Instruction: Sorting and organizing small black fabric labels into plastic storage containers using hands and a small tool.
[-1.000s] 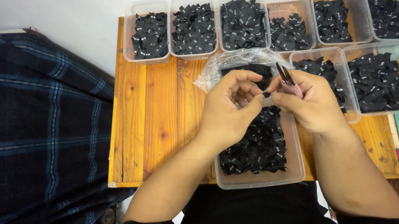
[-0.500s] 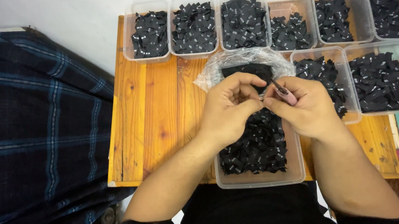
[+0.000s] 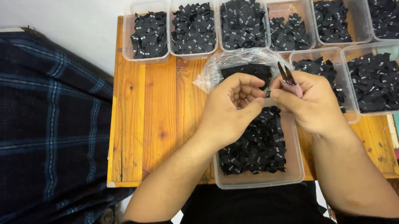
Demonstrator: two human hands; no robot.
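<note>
My left hand [image 3: 232,108] and my right hand [image 3: 312,101] meet above a clear plastic tub [image 3: 259,178] full of small black fabric labels [image 3: 258,145]. Between the fingertips of both hands sits one small black label [image 3: 268,93]. My right hand also grips pink-handled thread snips [image 3: 289,80], their dark blades pointing up and away. Just behind the hands lies a crumpled clear plastic bag [image 3: 233,64] with a black bundle of labels inside.
A small wooden table [image 3: 151,127] carries a back row of clear tubs [image 3: 192,26] filled with black labels, plus two more tubs [image 3: 377,81] at right. A dark blue plaid cloth [image 3: 41,130] lies to the left of the table.
Both hands have stayed together over the tub. The snips in my right hand have swung up from lying across the hand, their blades now upright, clear of the label.
</note>
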